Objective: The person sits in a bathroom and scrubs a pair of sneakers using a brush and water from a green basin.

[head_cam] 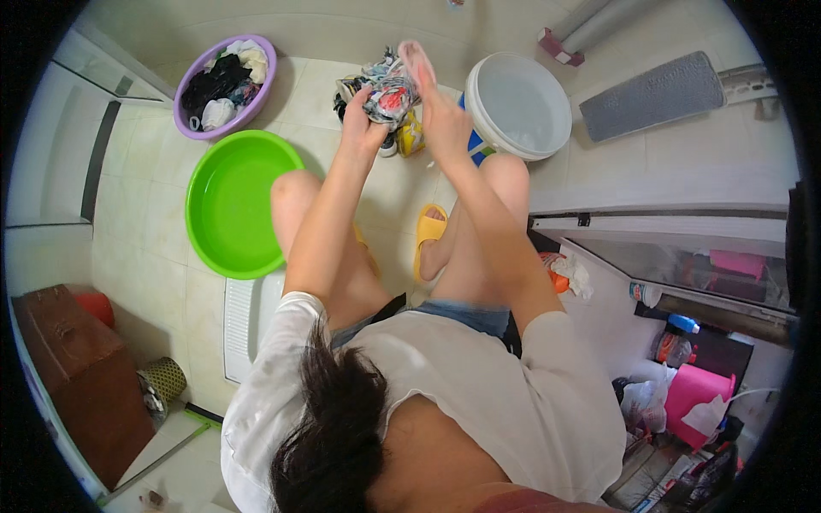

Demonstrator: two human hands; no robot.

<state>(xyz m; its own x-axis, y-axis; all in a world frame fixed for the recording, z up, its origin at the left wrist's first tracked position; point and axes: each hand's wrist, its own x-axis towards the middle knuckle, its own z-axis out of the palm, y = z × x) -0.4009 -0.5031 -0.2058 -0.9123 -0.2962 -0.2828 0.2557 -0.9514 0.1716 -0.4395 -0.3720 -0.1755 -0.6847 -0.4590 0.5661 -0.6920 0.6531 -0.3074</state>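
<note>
My left hand (pixel 364 125) grips a crumpled, multicoloured patterned bundle (pixel 391 97), black and white with a red patch. It looks like fabric, but its exact kind is hard to tell. My right hand (pixel 444 118) holds a pink, elongated soft item (pixel 417 61), which meets the bundle's right side. Below and behind the hands, a yellow item (pixel 410 133) and dark-and-white items, possibly shoes, are partly hidden. Left of my knees stands a bright green basin (pixel 234 205). A white bucket (pixel 518 106) stands to the right of my right hand.
A purple basin (pixel 272 70) full of clothes stands at the upper left. Below the green basin is a white squat toilet (pixel 238 330). A grey flat pad (pixel 654 96) lies at the upper right. A door frame (pixel 660 221) and a pink bucket (pixel 696 404) are on the right.
</note>
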